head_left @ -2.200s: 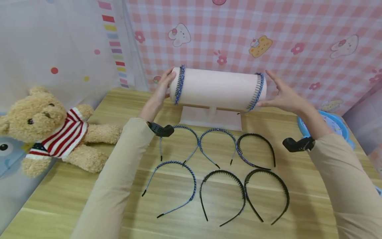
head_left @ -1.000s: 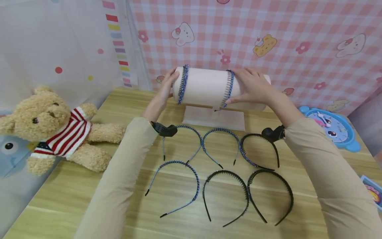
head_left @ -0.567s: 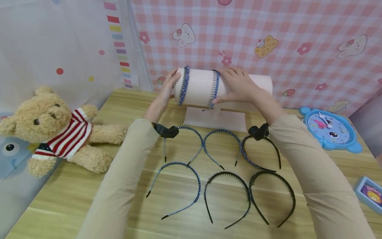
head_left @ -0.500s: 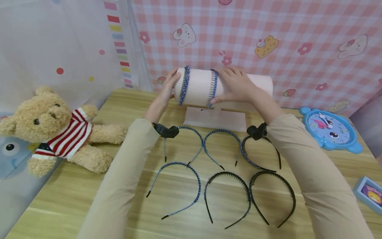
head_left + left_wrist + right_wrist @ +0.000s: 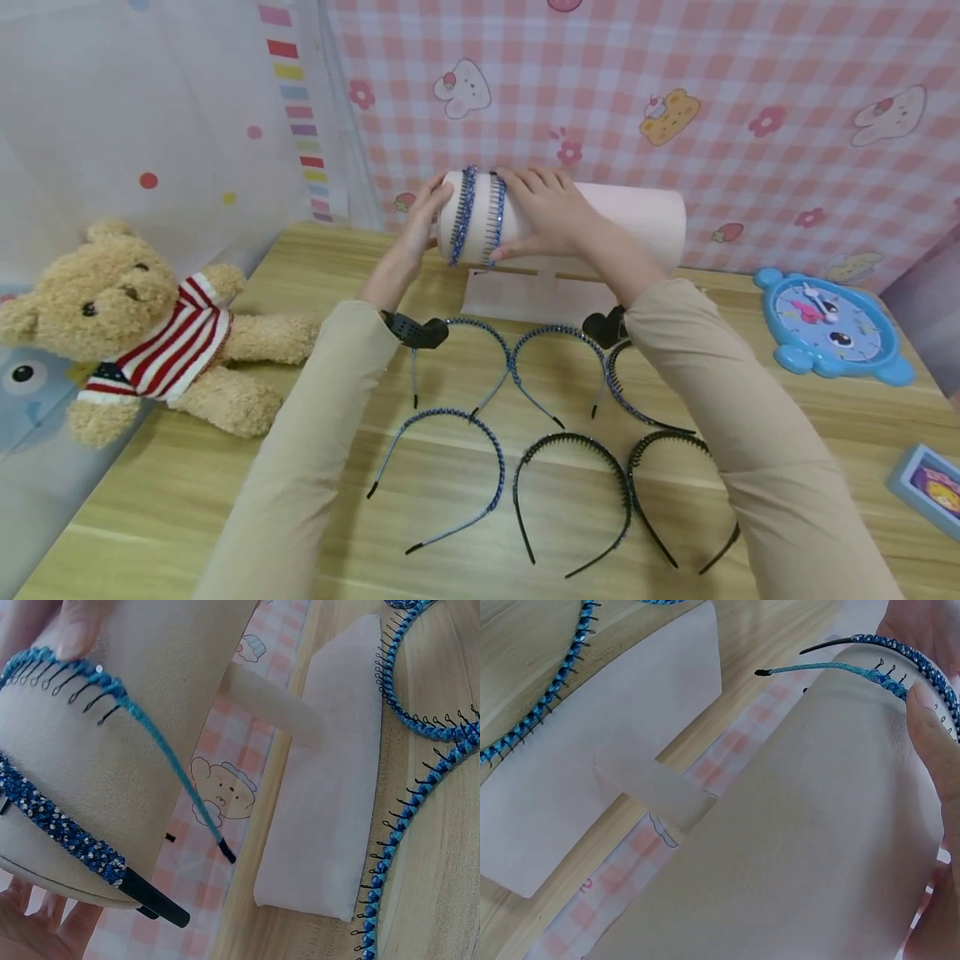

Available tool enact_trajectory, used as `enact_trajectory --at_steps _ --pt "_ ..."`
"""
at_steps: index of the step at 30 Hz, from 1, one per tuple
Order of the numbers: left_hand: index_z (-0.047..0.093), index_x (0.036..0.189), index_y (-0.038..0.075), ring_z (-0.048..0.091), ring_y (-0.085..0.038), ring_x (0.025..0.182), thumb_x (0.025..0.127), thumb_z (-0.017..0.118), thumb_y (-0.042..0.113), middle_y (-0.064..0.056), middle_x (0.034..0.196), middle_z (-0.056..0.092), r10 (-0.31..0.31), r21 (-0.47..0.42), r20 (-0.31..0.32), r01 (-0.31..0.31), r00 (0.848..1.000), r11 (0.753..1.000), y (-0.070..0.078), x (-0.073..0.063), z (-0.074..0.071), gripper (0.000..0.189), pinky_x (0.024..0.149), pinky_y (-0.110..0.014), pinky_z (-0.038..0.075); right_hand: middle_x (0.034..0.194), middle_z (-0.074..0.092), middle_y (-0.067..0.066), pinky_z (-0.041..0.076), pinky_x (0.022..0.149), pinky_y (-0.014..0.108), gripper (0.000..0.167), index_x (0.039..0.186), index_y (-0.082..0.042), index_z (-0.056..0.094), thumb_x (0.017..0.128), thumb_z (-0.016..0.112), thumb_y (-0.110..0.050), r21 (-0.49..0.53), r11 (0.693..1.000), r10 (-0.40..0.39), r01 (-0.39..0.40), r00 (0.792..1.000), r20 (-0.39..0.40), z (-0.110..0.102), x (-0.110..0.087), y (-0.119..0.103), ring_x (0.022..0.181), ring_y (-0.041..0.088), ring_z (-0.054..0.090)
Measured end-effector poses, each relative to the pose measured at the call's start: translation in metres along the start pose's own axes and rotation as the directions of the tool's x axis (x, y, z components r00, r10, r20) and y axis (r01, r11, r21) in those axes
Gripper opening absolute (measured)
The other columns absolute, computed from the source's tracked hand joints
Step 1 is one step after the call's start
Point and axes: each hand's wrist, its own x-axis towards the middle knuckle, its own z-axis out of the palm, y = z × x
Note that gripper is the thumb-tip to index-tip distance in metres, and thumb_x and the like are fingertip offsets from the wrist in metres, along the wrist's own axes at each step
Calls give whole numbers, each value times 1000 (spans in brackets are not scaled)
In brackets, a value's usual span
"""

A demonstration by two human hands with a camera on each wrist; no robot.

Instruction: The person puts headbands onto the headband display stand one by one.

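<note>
A pale padded headband stand (image 5: 633,218), a horizontal roll on a flat base, stands at the back of the table. At the roll's left end my left hand (image 5: 417,218) holds it, with the thumb over the near rim. Around the roll near that end sits a glittery blue headband (image 5: 464,218). Close to its right, a braided blue toothed headband (image 5: 495,215) also wraps the roll. My right hand (image 5: 553,212) arches over the roll and grips this braided headband, its thumb on the lower part, as the left wrist view shows at the thumb (image 5: 75,634).
Several blue and black headbands (image 5: 450,412) lie in two rows on the wooden table (image 5: 150,517). A teddy bear (image 5: 161,333) lies left. A blue toy clock (image 5: 832,325) and a small blue frame (image 5: 926,487) are at right. A pink checked cloth (image 5: 600,50) hangs behind.
My right hand has moved left along the roll, sliding the braided headband from the right end to beside the glittery one. My left hand keeps its place at the left end.
</note>
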Motion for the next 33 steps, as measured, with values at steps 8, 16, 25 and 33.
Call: enact_trajectory --at_steps 8,16,25,33 --pt "23 144 27 31 -25 130 94 36 42 -2 146 32 -9 -11 1 9 1000 1000 -1 1 2 54 104 -50 30 149 23 19 11 113 53 110 147 -8 9 70 64 -64 -9 1000 8 -8 1000 3 2 1 0 137 37 18" --pt "22 145 27 31 -24 130 93 36 42 -1 147 30 -11 -11 -9 10 1000 1000 -3 5 -3 56 104 -50 29 153 7 19 7 111 59 118 148 -10 0 67 66 -65 98 991 89 -92 996 32 -15 -27 31 139 41 8" --pt "22 145 27 30 -24 131 94 35 42 -1 148 29 -19 3 -17 19 1000 1000 -4 5 -12 55 105 -49 28 153 -1 20 8 108 63 124 148 -15 -6 63 79 -47 310 927 227 -213 974 -11 -16 -82 89 139 43 4" --pt "21 145 27 30 -24 132 94 35 43 0 148 29 -18 11 -23 18 1000 1000 -1 4 -19 56 104 -50 28 144 17 34 22 99 67 110 146 -2 10 69 76 -44 329 883 316 -336 942 113 27 -134 131 129 51 20"
